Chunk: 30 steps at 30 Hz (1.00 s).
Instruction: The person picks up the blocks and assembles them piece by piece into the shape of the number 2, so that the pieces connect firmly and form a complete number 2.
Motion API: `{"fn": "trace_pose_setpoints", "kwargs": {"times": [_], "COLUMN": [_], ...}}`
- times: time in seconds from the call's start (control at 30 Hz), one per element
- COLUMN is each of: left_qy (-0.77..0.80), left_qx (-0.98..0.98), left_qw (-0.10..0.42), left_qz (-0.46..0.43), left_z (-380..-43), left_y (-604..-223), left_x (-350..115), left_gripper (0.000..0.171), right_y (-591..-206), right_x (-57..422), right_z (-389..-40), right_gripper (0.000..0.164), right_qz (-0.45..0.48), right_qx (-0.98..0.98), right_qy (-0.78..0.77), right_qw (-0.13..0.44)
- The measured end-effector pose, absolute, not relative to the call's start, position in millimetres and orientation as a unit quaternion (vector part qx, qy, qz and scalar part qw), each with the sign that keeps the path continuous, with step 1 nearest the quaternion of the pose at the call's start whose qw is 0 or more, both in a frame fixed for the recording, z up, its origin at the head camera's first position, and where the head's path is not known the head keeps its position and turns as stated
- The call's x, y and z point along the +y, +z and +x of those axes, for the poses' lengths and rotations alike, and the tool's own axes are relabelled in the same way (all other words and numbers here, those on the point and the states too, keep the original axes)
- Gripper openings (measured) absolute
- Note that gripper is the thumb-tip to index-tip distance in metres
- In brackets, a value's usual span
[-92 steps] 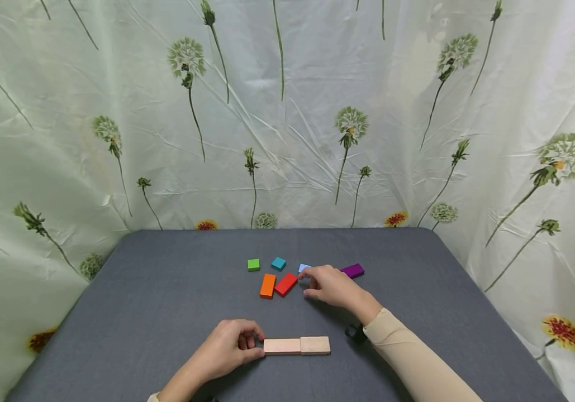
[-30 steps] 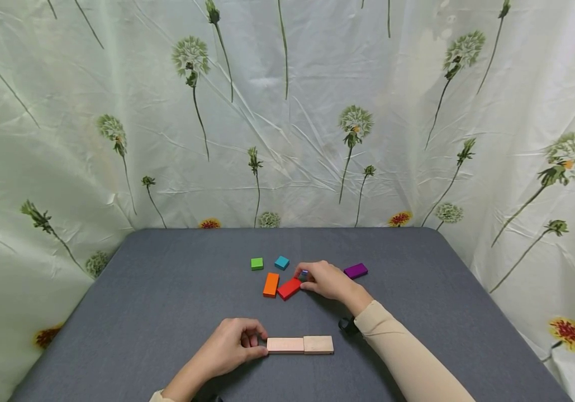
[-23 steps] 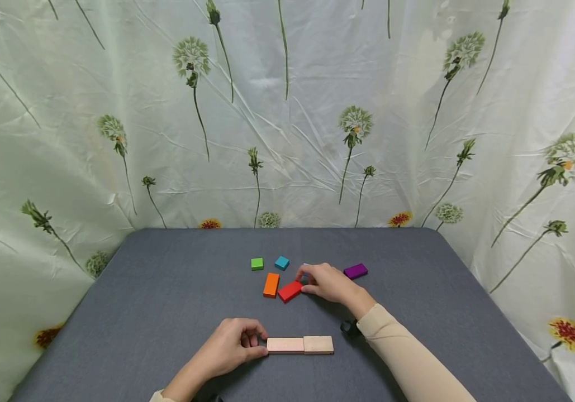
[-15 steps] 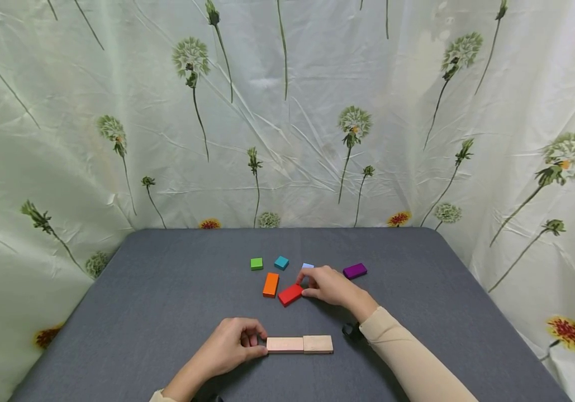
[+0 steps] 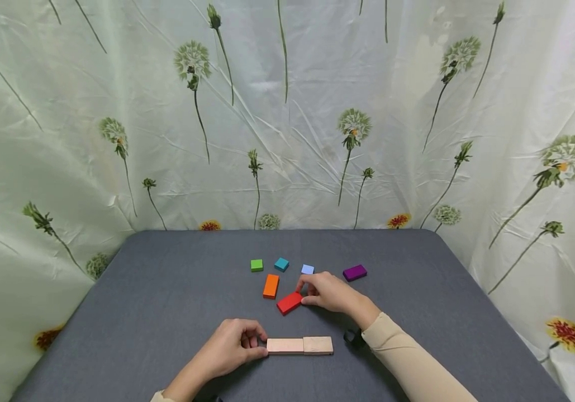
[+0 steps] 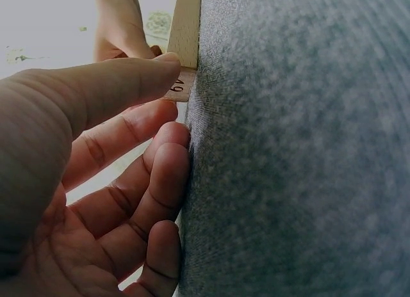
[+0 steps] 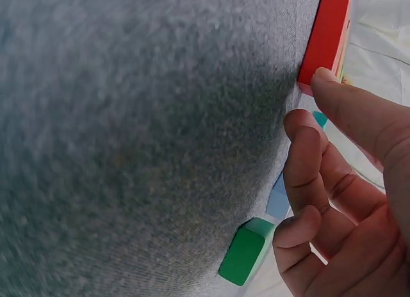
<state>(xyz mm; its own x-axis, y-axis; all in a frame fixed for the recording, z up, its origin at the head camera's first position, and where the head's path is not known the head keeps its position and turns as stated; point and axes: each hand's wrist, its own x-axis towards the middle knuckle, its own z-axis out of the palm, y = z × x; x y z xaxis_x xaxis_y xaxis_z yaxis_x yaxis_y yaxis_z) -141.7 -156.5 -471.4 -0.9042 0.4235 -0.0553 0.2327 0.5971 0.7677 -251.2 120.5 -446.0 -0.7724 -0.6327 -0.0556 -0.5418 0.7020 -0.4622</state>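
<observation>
Two bare wooden blocks lie end to end near me in the head view: a pinkish left block and a paler right block. My left hand pinches the left block's outer end between thumb and index finger; printed digits show there in the left wrist view. Farther out, my right hand has thumb and index finger at the right end of a red block, pinching it. In the right wrist view the thumb presses a corner of the red block, with the other fingers curled beside it.
Beyond the red block lie an orange block, a green block, a teal block and a light blue block. A purple block lies to the right. A floral curtain hangs behind the grey table.
My right hand has drawn the red block toward me, away from the orange block and the light blue block, which is uncovered now. My left hand and the wooden blocks have stayed put.
</observation>
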Motion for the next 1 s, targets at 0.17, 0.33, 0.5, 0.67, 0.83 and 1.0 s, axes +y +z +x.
{"fn": "trace_pose_setpoints", "kwargs": {"times": [0.17,0.33,0.5,0.67,0.83,1.0], "left_qy": [0.406,0.405,0.408,0.408,0.406,0.405], "left_qx": [0.887,0.888,0.886,0.887,0.888,0.888], "left_qw": [0.116,0.116,0.117,0.121,0.121,0.119], "left_qz": [0.184,0.186,0.185,0.18,0.181,0.182], "left_z": [-142.4,-142.1,-141.8,-141.3,-141.6,-141.7], "left_y": [-471.5,-471.9,-471.0,-469.9,-469.9,-471.1], "left_x": [-156.2,-156.4,-156.0,-156.0,-155.7,-155.8], "left_gripper": [0.017,0.016,0.016,0.016,0.016,0.016], "right_y": [-445.4,-446.2,-444.2,-443.6,-444.9,-444.2], "right_x": [120.4,119.3,116.0,112.2,107.4,102.5], "right_z": [-247.4,-242.6,-239.0,-236.1,-234.7,-232.4], "right_gripper": [0.019,0.018,0.018,0.018,0.018,0.02], "right_qz": [-0.327,-0.339,-0.341,-0.348,-0.35,-0.355], "right_qx": [0.91,0.903,0.899,0.895,0.892,0.887], "right_qy": [-0.229,-0.237,-0.243,-0.244,-0.246,-0.253], "right_qw": [0.113,0.119,0.127,0.133,0.143,0.152]}}
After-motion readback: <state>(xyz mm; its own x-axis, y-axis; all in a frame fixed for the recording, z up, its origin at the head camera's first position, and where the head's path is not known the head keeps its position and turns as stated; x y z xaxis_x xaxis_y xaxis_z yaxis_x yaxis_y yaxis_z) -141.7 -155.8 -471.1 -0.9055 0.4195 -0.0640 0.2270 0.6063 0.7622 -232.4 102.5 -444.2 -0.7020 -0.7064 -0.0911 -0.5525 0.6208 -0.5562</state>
